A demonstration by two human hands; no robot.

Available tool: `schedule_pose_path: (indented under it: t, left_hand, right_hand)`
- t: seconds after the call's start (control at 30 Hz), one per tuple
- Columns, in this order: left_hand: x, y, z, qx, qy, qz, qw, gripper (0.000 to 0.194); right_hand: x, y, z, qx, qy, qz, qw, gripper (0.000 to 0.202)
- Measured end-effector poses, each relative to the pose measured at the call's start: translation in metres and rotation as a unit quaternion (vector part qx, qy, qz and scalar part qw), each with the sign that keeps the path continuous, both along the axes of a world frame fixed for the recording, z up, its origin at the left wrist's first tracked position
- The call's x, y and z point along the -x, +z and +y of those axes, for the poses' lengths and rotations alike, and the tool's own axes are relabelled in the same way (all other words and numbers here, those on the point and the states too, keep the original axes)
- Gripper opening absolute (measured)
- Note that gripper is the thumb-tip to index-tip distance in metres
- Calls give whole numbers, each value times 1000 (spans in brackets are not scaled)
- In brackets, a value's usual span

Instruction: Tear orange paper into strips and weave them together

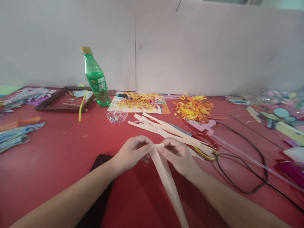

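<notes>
Between my two hands hangs a long cream paper strip (166, 180), its top end pinched at both corners and its lower end running out of the picture toward me. My left hand (134, 152) closes thumb and finger on the strip's left corner. On the right corner, my right hand (178, 155) grips in the same way. Just beyond the hands lies a loose bundle of similar cream strips (163, 128). It partly covers a pair of scissors (206, 139) with red and yellow handles.
A green soda bottle (96, 79) stands near a dark frame (59, 109). Orange-yellow paper scraps (194, 107) lie behind a pink glue gun (203, 126) with a looping black cord (263, 161). A dark flat object (95, 202) rests under my left forearm. Blue strips (16, 136) lie left.
</notes>
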State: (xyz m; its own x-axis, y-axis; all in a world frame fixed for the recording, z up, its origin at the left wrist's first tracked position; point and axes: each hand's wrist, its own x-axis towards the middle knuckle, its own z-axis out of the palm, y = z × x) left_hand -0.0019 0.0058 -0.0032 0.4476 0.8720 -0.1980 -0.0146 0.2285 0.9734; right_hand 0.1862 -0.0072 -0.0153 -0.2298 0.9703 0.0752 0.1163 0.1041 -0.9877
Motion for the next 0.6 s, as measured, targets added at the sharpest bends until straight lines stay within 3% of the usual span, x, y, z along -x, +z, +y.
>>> schedule_pose_path:
  t: [0.6]
  left_hand:
    - [2, 4, 1, -9, 19, -11, 1000, 28]
  right_hand:
    - [0, -2, -1, -16, -21, 6, 1000, 30]
